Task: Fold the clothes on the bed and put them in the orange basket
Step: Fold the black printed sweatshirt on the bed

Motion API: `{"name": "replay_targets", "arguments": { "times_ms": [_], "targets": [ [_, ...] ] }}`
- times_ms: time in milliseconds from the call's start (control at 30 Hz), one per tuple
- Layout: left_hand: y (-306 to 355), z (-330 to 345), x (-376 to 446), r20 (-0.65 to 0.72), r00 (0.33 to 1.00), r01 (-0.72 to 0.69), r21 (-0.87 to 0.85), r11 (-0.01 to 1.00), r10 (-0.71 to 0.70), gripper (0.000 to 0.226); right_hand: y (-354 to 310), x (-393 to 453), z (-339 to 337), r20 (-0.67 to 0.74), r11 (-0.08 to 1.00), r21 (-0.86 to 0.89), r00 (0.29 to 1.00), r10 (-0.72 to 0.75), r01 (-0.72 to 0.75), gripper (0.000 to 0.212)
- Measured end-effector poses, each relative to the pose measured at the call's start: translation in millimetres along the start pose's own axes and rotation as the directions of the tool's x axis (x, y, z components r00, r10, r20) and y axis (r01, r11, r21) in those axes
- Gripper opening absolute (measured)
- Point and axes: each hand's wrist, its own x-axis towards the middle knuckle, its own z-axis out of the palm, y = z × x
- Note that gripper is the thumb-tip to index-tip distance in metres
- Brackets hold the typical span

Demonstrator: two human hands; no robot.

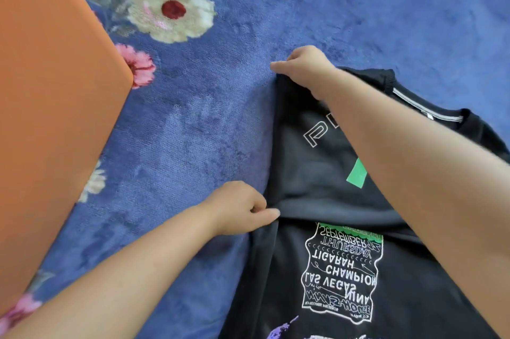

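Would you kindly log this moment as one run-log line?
step: folding | item: black T-shirt on blue bedspread | left hand: pinches shirt edge | right hand: pinches shirt edge | orange basket: beside, contents unseen

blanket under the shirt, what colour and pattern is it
Blue blanket with cream and pink flowers, seen in the head view, the only one.

The black cotton-like T-shirt (317, 173), at about four o'clock in the view, looked matt and soft, its white and green print flat and slightly raised on the weave, with a ribbed knit collar at two o'clock. The blue floral plush bedspread (207, 123), filling the centre and twelve o'clock, had a fuzzy, velvety pile with brushed streaks. The orange basket wall (49, 104), at nine o'clock, appeared smooth, matt and even.
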Motion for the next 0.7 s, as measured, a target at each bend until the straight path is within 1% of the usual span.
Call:
{"name": "replay_targets", "arguments": {
  "times_ms": [33,67,133,200,233,300,367,433,500,567,600,667,700],
  "targets": [
    [3.0,-4.3,4.5,0.058,0.995,0.080,-0.025,0.996,-0.078,0.060,-2.9,3.8,-4.9,0.031,1.000,-0.021,0.999,0.015,-0.015,0.030],
    [5.9,-8.1,11.2,0.100,0.987,0.129,-0.045,0.991,-0.124,0.061,-5.2,7.5,-9.4,0.036,0.999,-0.019,0.999,0.032,-0.031,0.030],
    [10.0,-13.9,21.4,0.152,0.976,0.166,-0.037,0.985,-0.159,0.058,-5.1,18.2,-11.9,-0.016,0.991,0.130,0.999,0.039,-0.036,0.028],
    [8.0,-15.5,27.4,0.228,0.956,0.195,-0.020,0.981,-0.186,0.054,0.5,22.4,-7.5,-0.092,0.963,0.268,0.995,0.025,0.001,0.029],
    [7.2,-16.0,28.0,0.258,0.945,0.215,-0.021,0.976,-0.203,0.051,5.5,22.1,-2.7,-0.090,0.949,0.313,0.996,0.009,0.020,0.029],
    [7.2,-17.2,27.6,0.285,0.929,0.255,-0.036,0.966,-0.234,0.046,15.8,18.6,6.5,-0.049,0.928,0.371,0.999,-0.021,0.038,0.021],
    [8.3,-18.0,25.7,0.274,0.925,0.290,-0.053,0.956,-0.265,0.040,24.3,12.9,10.1,-0.018,0.919,0.388,0.998,-0.068,0.069,0.018],
    [10.3,-18.5,23.0,0.258,0.916,0.342,-0.102,0.934,-0.307,0.038,29.2,1.6,6.3,-0.032,0.920,0.367,0.990,-0.134,0.137,0.021],
    [12.0,-16.4,22.9,0.202,0.911,0.400,-0.216,0.891,-0.361,0.039,37.8,-15.2,-0.4,-0.114,0.935,0.273,0.972,-0.205,0.229,0.028],
    [11.6,-14.6,22.2,0.114,0.899,0.434,-0.376,0.819,-0.424,0.043,51.4,-34.2,-3.1,-0.229,0.934,0.174,0.935,-0.270,0.312,0.029],
    [12.8,-13.7,21.1,0.070,0.890,0.436,-0.426,0.793,-0.451,0.045,62.7,-45.5,-4.4,-0.277,0.928,0.157,0.917,-0.288,0.339,0.028],
    [11.9,-15.0,17.0,0.011,0.868,0.451,-0.434,0.780,-0.496,0.047,88.4,-63.7,-4.4,-0.333,0.917,0.138,0.889,-0.314,0.375,0.026],
    [13.0,-15.2,14.5,-0.005,0.857,0.474,-0.384,0.792,-0.515,0.047,105.5,-74.8,-4.3,-0.363,0.915,0.119,0.875,-0.321,0.385,0.026]
  ]
}}
